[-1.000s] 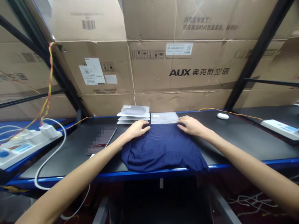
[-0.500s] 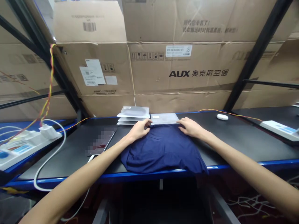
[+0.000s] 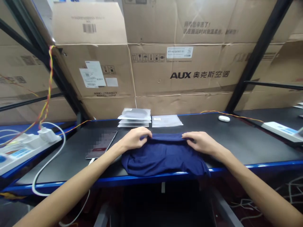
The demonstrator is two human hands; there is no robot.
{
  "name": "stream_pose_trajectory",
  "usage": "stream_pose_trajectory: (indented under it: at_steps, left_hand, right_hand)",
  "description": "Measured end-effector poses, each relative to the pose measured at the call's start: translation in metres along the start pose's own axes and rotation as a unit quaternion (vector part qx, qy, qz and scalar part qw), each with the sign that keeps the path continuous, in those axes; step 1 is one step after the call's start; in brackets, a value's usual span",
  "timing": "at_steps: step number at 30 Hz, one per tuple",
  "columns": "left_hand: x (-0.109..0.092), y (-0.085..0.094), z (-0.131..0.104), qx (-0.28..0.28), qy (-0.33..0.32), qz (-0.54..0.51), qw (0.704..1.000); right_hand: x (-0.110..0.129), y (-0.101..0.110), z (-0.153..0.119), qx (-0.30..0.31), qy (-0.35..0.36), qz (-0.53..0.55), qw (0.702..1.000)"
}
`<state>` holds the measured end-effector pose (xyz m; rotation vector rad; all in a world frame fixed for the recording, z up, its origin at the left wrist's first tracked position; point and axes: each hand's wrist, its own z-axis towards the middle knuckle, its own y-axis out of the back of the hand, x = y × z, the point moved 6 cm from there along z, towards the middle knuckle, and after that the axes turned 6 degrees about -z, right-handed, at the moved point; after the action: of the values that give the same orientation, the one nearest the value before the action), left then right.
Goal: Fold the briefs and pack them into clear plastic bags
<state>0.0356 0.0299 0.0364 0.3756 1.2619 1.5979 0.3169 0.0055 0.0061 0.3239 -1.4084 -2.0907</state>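
A navy blue cloth [image 3: 163, 157] lies at the front of the black tabletop, its far edge folded over and its near edge reaching the blue table rim. What kind of garment or fabric piece it is, I cannot tell. My left hand [image 3: 137, 137] pinches the far left corner of the fold. At the far right corner, my right hand [image 3: 199, 141] grips the same edge between thumb and fingers. Just beyond the cloth lie a single frosted plastic packet [image 3: 167, 120] and, to its left, a stack of similar packets [image 3: 134, 116].
A phone [image 3: 101, 145] with a white cable lies left of my forearm. Power strips stand at the far left [image 3: 26, 148] and right [image 3: 281, 130]. A white earbud case [image 3: 223, 119] sits at the back right. Large cardboard sheets [image 3: 151, 69] line the back behind black posts.
Both hands have drawn the cloth's far edge toward me, folding it over. The single packet behind it is now fully uncovered.
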Motion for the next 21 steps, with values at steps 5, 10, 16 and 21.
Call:
stream_pose_trajectory:
  at_steps: [5,10,16,21]
  left_hand:
    - [-0.005,-0.01,-0.014,0.055,0.006,0.035,0.998]
    - [0.009,-0.014,-0.01,0.043,0.055,0.042,0.997]
    - [0.0,-0.008,-0.007,0.022,0.049,0.004,0.999]
    - [-0.009,-0.002,-0.013,0.096,0.08,-0.135,0.983]
  right_hand:
    - [0.004,-0.008,-0.011,0.049,0.003,0.004,0.999]
    - [-0.007,-0.012,-0.004,0.06,-0.007,-0.002,0.998]
    - [0.003,-0.001,-0.005,0.004,-0.004,0.036,0.999]
    - [0.026,0.012,-0.015,-0.007,0.018,0.172,0.985]
